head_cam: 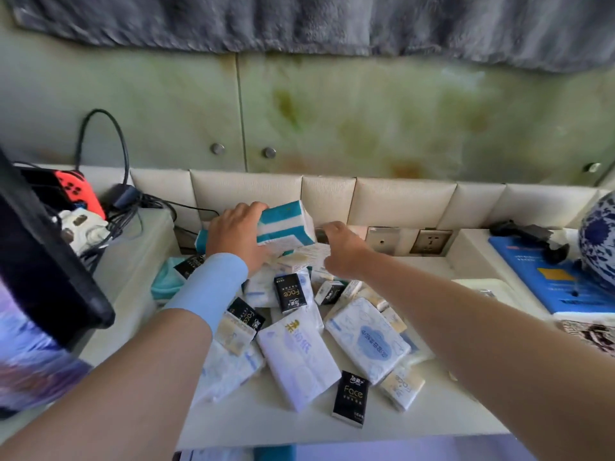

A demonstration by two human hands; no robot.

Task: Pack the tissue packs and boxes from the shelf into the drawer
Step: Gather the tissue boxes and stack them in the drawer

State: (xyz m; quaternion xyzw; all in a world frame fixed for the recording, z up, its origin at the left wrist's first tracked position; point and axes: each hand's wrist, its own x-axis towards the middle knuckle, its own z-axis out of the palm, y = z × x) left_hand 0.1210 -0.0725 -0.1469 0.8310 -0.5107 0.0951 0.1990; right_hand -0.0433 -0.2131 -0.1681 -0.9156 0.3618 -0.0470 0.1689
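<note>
Teal-striped tissue pack (pixel 286 227) looked soft and light to me, left hand (pixel 233 241) curled round its end, right hand (pixel 346 251) pinching 1 pale box (pixel 309 256).

A grey fuzzy blanket (pixel 299 21) hangs across the top, over pale green stained cabinet doors (pixel 366 121) w/ round metal knobs (pixel 217 148), and cream padded wall panels (pixel 246 191) run below them above two metal wall sockets (pixel 431 241). On the L side, black cables (pixel 100 134) loop down by a red game controller (pixel 78 188) and a white power strip (pixel 81 226), next to a black screen edge (pixel 43 254). On the R, a blue-and-white porcelain vase (pixel 599 237) stands on a blue flat box (pixel 559 281), w/ a black gadget (pixel 529 236) at the box's far end.
</note>
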